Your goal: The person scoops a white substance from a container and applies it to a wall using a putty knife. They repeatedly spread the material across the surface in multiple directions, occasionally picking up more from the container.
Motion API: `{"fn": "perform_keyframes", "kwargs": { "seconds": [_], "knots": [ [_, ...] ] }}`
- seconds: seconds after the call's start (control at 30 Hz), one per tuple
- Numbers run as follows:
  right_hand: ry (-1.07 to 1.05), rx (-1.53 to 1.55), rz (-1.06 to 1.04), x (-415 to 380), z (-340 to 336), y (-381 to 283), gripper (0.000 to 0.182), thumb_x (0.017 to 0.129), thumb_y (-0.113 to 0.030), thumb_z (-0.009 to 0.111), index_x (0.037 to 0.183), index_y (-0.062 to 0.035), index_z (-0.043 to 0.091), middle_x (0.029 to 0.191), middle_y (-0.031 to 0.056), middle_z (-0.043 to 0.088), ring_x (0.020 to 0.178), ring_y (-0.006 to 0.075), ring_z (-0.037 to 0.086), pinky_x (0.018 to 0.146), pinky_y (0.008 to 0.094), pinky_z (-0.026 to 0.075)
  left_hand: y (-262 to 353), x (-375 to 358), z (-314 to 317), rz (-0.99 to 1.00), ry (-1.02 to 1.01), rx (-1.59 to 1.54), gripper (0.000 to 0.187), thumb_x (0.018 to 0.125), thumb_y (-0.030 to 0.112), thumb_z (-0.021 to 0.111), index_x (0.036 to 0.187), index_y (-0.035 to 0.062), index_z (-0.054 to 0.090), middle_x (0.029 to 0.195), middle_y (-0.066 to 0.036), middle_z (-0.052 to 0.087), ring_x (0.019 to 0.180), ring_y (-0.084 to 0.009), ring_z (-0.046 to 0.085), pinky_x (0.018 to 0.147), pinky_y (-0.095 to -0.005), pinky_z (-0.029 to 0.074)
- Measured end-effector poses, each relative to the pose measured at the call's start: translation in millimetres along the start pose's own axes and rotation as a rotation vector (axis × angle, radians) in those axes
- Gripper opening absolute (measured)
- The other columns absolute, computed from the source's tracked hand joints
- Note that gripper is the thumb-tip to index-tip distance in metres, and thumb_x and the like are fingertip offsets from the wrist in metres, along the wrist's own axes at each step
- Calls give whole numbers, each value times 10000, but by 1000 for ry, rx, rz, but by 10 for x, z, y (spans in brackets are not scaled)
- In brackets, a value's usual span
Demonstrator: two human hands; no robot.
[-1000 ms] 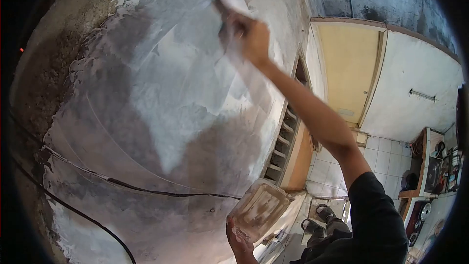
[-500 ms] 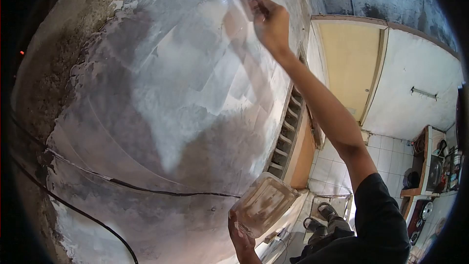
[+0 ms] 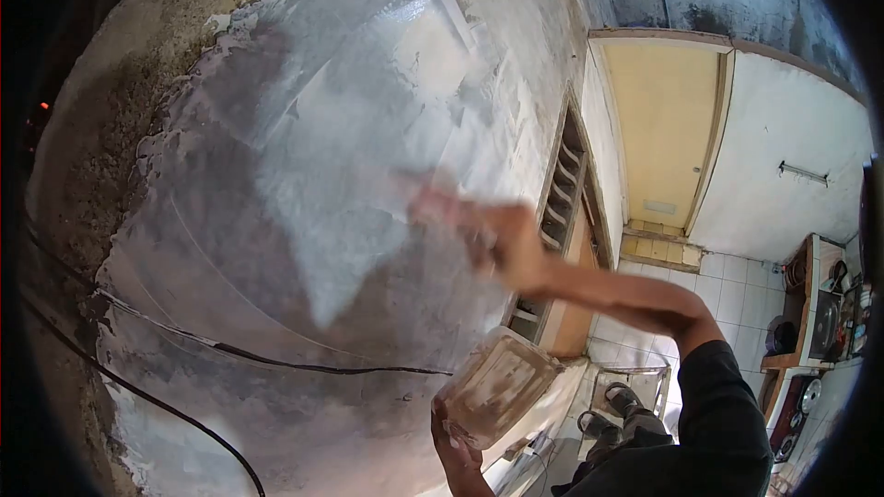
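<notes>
In the head view my right hand (image 3: 506,239) is raised in front of the wall, smeared by motion. Its fingers are closed round a reddish putty knife (image 3: 435,204), whose blade is too blurred to make out. Low in the view, my left hand (image 3: 453,442) grips a rectangular plastic tub (image 3: 502,385) by its side. Whitish-brown residue coats the tub, which is tilted close to the wall. Fresh pale putty (image 3: 331,166) covers much of the wall (image 3: 516,18) in uneven, overlapping strokes.
Dark cables (image 3: 304,368) run across the lower wall. A slatted vent opening (image 3: 564,186) lies right of the plastered area. Beyond are a yellow door (image 3: 658,129), a tiled floor (image 3: 645,313) and a shelf (image 3: 796,331) with kitchen things. My sandalled feet (image 3: 612,410) rest on a small platform.
My right hand has swept down and left from the top of the wall with the putty knife. My left hand and the tub have barely moved.
</notes>
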State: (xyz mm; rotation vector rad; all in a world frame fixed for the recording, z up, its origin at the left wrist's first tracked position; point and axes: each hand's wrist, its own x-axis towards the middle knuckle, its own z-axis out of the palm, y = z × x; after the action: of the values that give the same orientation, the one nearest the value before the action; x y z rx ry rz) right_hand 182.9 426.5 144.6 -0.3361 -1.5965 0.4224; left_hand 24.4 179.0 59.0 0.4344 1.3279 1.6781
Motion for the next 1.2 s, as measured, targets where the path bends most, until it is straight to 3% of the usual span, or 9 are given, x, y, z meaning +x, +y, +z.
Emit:
{"fn": "perform_keyframes", "kwargs": {
  "seconds": [0.13,0.3,0.4,0.57,0.7,0.73,0.8,1.07,1.2],
  "knots": [
    [570,-191,256,693,-294,653,285,850,8,491,1071,-2,672,689,155,632,597,85,541,556,269,456,-212,50,-345,88,-60,-36,501,913,349,561,1285,28,465,1209,-95,567,1081,-242,583,925,-381,496],
    [366,-237,336,572,78,749,350,831,-59,554,1159,-92,670,643,93,628,501,109,546,506,258,452,-271,51,-436,37,48,-57,505,915,342,556,1300,31,459,1219,-93,565,1088,-242,582,932,-391,488],
    [47,-269,70,-101,517,445,676,701,-128,638,1361,-131,492,749,111,644,594,231,620,619,362,531,-146,15,-199,46,11,-25,484,933,350,533,1281,20,470,1209,-106,571,1091,-250,580,937,-398,482],
    [50,-1,-192,-467,477,99,599,723,-10,569,1313,-106,547,709,78,638,588,203,618,573,346,546,-47,-7,3,11,27,9,441,959,350,496,1238,9,492,1175,-125,587,1086,-249,582,927,-395,487],
    [375,-129,131,551,-116,246,366,783,-13,536,1125,-30,664,787,184,680,479,147,558,517,287,468,-102,-3,-93,36,-13,20,452,965,366,468,1271,33,474,1221,-136,553,1119,-266,554,940,-427,479],
    [460,-140,219,822,-205,262,273,944,-96,466,1126,-13,654,604,111,549,553,44,483,495,233,399,-115,2,-141,41,-72,67,485,972,392,440,1316,51,450,1278,-147,515,1164,-294,521,963,-463,465],
    [597,-123,207,979,-104,485,274,900,-88,510,1116,-38,670,577,89,537,532,53,500,489,243,406,-124,-25,-160,38,-69,62,485,973,394,436,1316,51,449,1276,-148,516,1164,-295,521,963,-466,465],
    [98,-104,-155,140,591,-154,735,657,46,539,1376,-86,458,846,161,689,515,195,625,499,330,536,-148,-26,-153,25,-63,22,494,982,410,411,1315,47,441,1259,-153,524,1154,-303,530,953,-473,470],
    [184,149,-153,189,252,-151,606,660,96,516,1245,-52,581,838,111,706,518,160,614,450,272,499,-42,-26,86,19,-70,-2,456,972,368,448,1273,27,463,1207,-137,552,1098,-274,560,923,-430,485]
  ]
}}
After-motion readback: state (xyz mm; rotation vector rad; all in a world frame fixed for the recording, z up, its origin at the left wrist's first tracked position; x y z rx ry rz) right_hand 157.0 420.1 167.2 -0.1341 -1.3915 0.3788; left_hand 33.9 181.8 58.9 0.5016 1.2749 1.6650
